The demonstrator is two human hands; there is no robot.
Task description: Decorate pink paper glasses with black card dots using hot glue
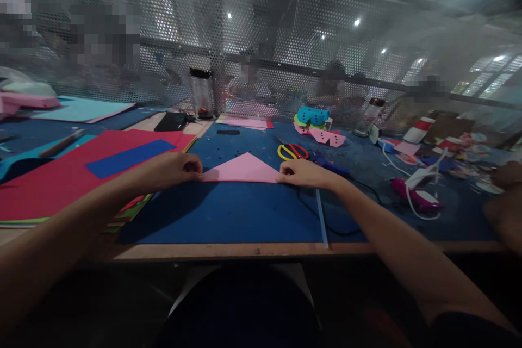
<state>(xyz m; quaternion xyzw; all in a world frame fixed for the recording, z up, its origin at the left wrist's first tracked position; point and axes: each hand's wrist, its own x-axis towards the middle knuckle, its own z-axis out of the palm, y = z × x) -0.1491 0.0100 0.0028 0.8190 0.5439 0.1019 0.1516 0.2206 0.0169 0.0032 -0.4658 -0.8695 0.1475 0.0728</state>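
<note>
A pink sheet of paper point(247, 169), triangular in outline, lies on the blue mat point(228, 215) with its point facing away from me. My left hand point(179, 168) pinches its left corner. At the right corner, the fingers of my right hand point(299, 172) are closed on the same paper. Just beyond my right hand are scissors point(292, 152) with yellow and red handles. A blue glue gun point(332, 166) rests to the right of them, partly behind my wrist. The fingertips of both hands are partly hidden.
Red sheets point(73, 174) with a blue strip point(130, 159) are stacked at left. Dotted paper cutouts point(312, 116) and a bottle point(202, 92) stand toward the mesh partition. A pale glue stick point(321, 217) lies near the front edge. A magenta tool point(416, 196) and another person's arm point(505, 206) are at right.
</note>
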